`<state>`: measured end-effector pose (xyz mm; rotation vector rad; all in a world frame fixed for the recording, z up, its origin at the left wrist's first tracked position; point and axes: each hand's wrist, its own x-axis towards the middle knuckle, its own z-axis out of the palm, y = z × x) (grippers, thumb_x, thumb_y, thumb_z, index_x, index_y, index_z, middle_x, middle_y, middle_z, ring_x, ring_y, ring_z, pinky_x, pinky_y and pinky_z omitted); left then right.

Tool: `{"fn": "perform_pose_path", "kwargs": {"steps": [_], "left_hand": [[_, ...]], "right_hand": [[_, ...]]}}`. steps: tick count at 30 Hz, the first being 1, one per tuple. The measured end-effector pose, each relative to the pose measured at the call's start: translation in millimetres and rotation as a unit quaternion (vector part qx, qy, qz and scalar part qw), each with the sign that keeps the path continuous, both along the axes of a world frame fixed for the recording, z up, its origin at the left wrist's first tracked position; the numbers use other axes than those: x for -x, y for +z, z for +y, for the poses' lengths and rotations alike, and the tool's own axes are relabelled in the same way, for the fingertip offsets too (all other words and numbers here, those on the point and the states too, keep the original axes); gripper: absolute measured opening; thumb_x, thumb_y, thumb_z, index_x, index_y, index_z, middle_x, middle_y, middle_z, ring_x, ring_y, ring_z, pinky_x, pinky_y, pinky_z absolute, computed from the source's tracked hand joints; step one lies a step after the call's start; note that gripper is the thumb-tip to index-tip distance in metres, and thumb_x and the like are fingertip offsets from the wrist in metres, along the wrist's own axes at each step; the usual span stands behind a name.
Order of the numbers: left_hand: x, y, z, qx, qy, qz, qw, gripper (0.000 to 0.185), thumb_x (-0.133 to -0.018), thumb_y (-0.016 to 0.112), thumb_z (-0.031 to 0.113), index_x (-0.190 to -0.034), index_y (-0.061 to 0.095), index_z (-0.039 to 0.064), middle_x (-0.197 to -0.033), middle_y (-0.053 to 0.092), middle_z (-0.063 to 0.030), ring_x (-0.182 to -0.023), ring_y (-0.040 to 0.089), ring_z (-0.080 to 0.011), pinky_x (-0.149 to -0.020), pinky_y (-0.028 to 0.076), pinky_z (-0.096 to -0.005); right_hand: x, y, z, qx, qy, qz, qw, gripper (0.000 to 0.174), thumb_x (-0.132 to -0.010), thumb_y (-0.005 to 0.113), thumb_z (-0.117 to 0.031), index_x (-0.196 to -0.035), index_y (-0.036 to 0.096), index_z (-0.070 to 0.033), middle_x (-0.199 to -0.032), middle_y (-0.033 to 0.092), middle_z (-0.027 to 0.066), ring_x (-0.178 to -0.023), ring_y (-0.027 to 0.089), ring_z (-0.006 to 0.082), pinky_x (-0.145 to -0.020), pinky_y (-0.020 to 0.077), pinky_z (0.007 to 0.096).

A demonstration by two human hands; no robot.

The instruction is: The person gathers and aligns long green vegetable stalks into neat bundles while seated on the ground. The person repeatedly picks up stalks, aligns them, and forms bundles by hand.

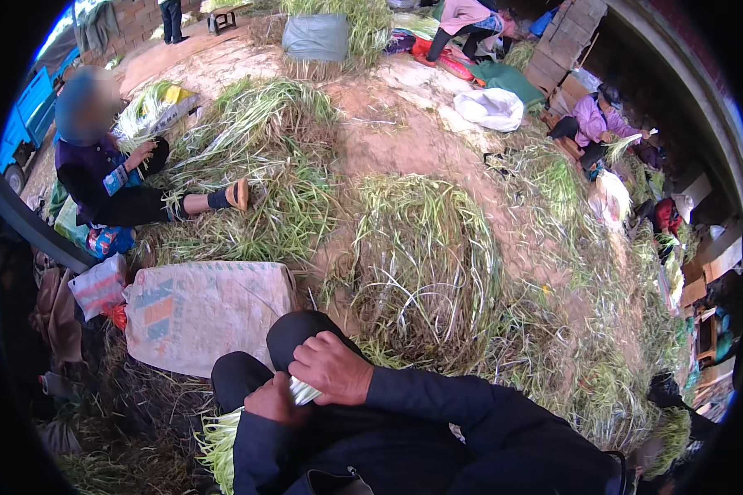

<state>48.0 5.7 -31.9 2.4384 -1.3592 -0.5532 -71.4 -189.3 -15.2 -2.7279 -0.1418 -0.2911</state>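
Observation:
Both of my hands are close together above my dark-trousered knees. My left hand [277, 399], slightly blurred, is closed around a small bundle of pale green-white leafy stalks [303, 391]. My right hand [332, 369] grips the same bundle from the other side, its knuckles upward. Longer light green leaves [220, 447] show beside my left sleeve, below that hand; whether they join the held stalks is hidden by the sleeve. Just beyond my knees lies a worn whitish woven sack [207, 312] with faded printed stripes.
A heap of long green stalks [424, 260] lies ahead, another [260, 136] beyond the sack. A seated person [93, 167] is at the left, with one leg stretched over stalks. Several people work at the right and back. A white sack [489, 109] lies on the earthen floor.

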Motion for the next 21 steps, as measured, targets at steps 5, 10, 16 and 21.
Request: {"fn": "perform_pose_path", "kwargs": {"steps": [5, 10, 16, 21], "left_hand": [[-1, -1, 0, -0.012, 0.005, 0.007, 1.0, 0.054, -0.078, 0.092, 0.041, -0.11, 0.063, 0.009, -0.093, 0.078, -0.0181, -0.087, 0.079, -0.0431, -0.075, 0.063, -0.0573], [-1, -6, 2, -0.005, 0.015, 0.002, 1.0, 0.05, -0.08, 0.093, 0.042, -0.108, 0.064, 0.011, -0.091, 0.08, -0.0187, -0.086, 0.08, -0.0443, -0.073, 0.061, -0.0583], [-2, -7, 1, -0.012, 0.015, 0.003, 1.0, 0.051, -0.08, 0.092, 0.043, -0.109, 0.064, 0.011, -0.092, 0.08, -0.0188, -0.086, 0.08, -0.0441, -0.073, 0.061, -0.0584], [-1, -8, 2, -0.027, 0.013, 0.003, 1.0, 0.056, -0.078, 0.092, 0.044, -0.112, 0.064, 0.01, -0.094, 0.079, -0.019, -0.088, 0.08, -0.0432, -0.075, 0.063, -0.0577]], "right_hand": [[-1, 0, 0, -0.002, 0.0, 0.001, 1.0, 0.063, -0.062, 0.1, -0.033, -0.11, 0.064, -0.013, -0.11, 0.059, 0.007, -0.112, 0.062, 0.0297, -0.099, 0.0459, 0.0469], [-2, 5, 0, -0.006, 0.005, 0.014, 1.0, 0.065, -0.062, 0.101, -0.035, -0.111, 0.064, -0.013, -0.111, 0.06, 0.0069, -0.112, 0.063, 0.0296, -0.099, 0.0455, 0.0469], [-2, 6, -1, -0.008, 0.006, 0.017, 1.0, 0.067, -0.061, 0.102, -0.035, -0.112, 0.065, -0.013, -0.112, 0.06, 0.0067, -0.112, 0.062, 0.0299, -0.099, 0.0453, 0.047], [-2, 7, 1, -0.003, 0.005, 0.019, 1.0, 0.068, -0.061, 0.102, -0.036, -0.112, 0.065, -0.013, -0.112, 0.06, 0.0066, -0.112, 0.062, 0.03, -0.099, 0.0453, 0.0472]]}}
